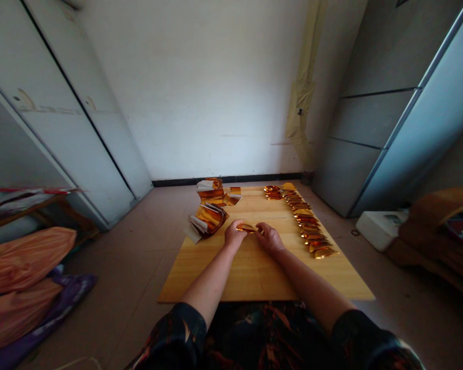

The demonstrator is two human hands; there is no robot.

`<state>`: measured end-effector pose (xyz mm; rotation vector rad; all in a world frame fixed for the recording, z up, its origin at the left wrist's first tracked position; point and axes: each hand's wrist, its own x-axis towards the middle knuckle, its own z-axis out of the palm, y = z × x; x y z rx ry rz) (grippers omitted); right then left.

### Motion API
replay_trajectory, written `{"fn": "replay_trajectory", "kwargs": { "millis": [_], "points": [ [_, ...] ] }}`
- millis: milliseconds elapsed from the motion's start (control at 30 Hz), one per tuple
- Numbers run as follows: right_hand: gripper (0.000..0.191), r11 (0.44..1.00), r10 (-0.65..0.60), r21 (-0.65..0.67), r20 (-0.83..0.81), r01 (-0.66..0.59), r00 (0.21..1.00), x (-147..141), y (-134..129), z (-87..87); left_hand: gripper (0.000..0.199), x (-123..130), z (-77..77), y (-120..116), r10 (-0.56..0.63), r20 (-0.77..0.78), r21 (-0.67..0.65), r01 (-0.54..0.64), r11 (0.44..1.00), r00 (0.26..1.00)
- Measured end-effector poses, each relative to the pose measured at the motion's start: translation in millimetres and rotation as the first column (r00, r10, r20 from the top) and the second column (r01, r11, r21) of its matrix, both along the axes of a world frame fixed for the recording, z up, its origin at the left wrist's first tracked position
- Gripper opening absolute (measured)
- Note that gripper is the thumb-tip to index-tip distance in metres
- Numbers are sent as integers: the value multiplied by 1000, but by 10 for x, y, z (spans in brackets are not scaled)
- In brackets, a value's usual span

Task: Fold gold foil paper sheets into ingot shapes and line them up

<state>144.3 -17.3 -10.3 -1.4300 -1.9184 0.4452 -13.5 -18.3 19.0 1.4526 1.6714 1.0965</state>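
Note:
Over the middle of the wooden board (250, 277), a small folded piece of gold foil paper (247, 228) stretches between my two hands. My left hand (234, 235) is closed on its left end. The fingers of my right hand (269, 238) pinch its right end. Beyond my left hand lie stacks of gold foil sheets (214, 218) with pale backs, some curled. To the right of my right hand, a long row of folded gold paper pieces (308, 226) runs along the board's right side, the pieces overlapping one another.
Pale cabinets (61, 103) stand at the left and a grey refrigerator-like cabinet (364, 123) at the right. Orange plastic bags (27, 262) lie on the left floor. A white foam box (380, 229) sits by a wooden chair (440, 231) on the right. A wall (216, 92) closes the far side.

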Motion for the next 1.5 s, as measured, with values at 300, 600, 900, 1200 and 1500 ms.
{"fn": "replay_trajectory", "kwargs": {
  "millis": [300, 600, 900, 1200, 1500],
  "points": [
    [28, 982, -103, -181, -286, 52, 953, -3, 83, 22, 50, 80, 78, 26, 17, 160, -58, -7, 998, 987],
    [17, 978, -181, -168, -390, 124, 903, 116, 195, 95, 72, 82, -29, 141, -9, 133, -39, 15, 999, 991],
    [11, 909, -399, -224, -224, 351, 889, 488, 645, 352, 58, -24, -130, 220, -42, 25, 12, 41, 999, 999],
    [19, 863, -451, -120, 250, 490, 857, 982, 1109, 556, 43, 39, -256, 278, -149, -78, 59, 154, 986, 986],
    [25, 826, -422, -191, 413, 530, 807, 1072, 1373, 496, 37, 29, -247, 213, -213, -119, 102, 225, 969, 970]
  ]
}}
